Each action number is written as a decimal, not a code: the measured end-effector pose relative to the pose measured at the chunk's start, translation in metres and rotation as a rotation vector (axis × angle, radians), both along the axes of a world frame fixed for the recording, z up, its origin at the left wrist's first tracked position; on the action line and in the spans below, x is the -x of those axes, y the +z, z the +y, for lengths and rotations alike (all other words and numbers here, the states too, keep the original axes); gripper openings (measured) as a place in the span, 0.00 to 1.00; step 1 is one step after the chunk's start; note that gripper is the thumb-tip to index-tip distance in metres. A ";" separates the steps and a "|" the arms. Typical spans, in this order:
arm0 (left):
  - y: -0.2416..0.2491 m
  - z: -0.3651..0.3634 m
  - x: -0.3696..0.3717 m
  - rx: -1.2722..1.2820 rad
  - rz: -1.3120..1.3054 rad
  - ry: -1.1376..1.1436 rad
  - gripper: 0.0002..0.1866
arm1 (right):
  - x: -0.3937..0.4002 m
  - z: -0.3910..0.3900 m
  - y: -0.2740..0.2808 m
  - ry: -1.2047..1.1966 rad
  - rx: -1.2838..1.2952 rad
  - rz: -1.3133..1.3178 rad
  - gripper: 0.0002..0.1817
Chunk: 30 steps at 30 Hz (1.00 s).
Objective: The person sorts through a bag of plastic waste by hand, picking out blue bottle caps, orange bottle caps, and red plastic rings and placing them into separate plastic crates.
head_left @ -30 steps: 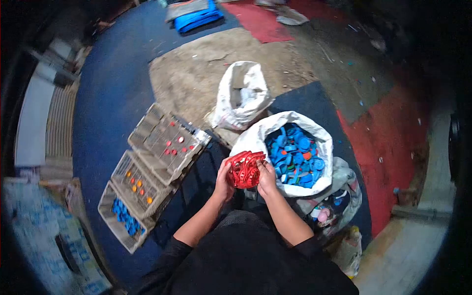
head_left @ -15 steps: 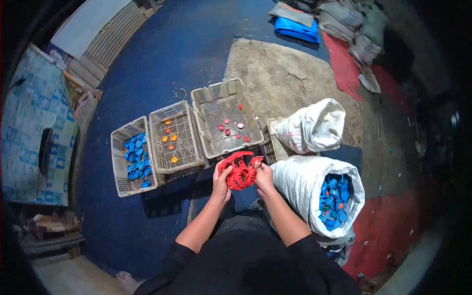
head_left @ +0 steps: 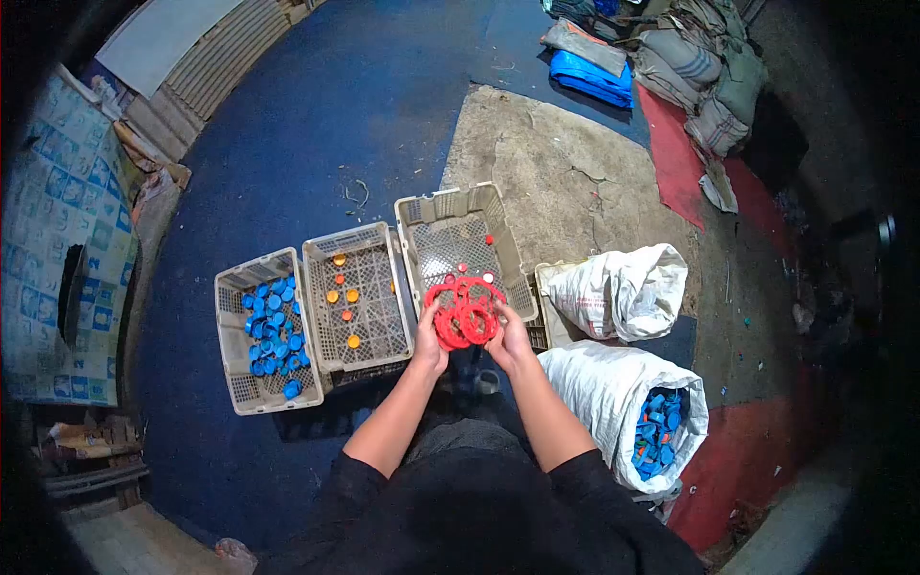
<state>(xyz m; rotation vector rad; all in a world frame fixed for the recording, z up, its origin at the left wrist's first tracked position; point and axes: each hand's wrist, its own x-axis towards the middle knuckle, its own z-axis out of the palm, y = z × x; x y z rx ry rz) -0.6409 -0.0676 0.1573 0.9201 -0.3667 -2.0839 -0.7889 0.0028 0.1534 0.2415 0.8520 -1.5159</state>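
Observation:
My left hand [head_left: 430, 331] and my right hand [head_left: 509, 333] together hold a bundle of red plastic rings [head_left: 466, 310] over the near edge of a grey crate [head_left: 458, 212] that holds a few red caps. Left of it stand a crate with orange caps [head_left: 354, 297] and a crate with blue caps [head_left: 265, 328]. A white sack of blue caps [head_left: 613, 397] sits open beside my right arm.
A second, crumpled white sack [head_left: 621, 288] lies beyond the first. The crates sit on a blue mat [head_left: 316, 125] next to bare concrete [head_left: 561, 163]. Folded sacks and a blue sheet [head_left: 596, 77] are piled at the far right. Printed cardboard [head_left: 48, 230] lies at the left.
The view has swung from the sack of blue caps toward the crates. Both hands carried the red ring bundle leftward and forward, from beside the sack to above the red-cap crate.

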 end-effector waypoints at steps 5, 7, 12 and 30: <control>-0.030 -0.061 0.019 -0.072 -0.094 -0.085 0.38 | 0.037 -0.035 0.005 -0.008 -0.200 0.357 0.27; -0.054 -0.076 0.009 -0.086 -0.288 -0.060 0.42 | 0.063 -0.036 -0.040 0.031 -0.303 0.360 0.25; -0.039 -0.048 -0.058 -0.058 -0.406 -0.332 0.43 | 0.068 0.023 -0.003 0.084 -0.341 0.622 0.25; -0.159 0.032 -0.134 0.191 -0.926 -1.633 0.25 | -0.118 0.519 -0.128 0.080 -1.155 0.717 0.20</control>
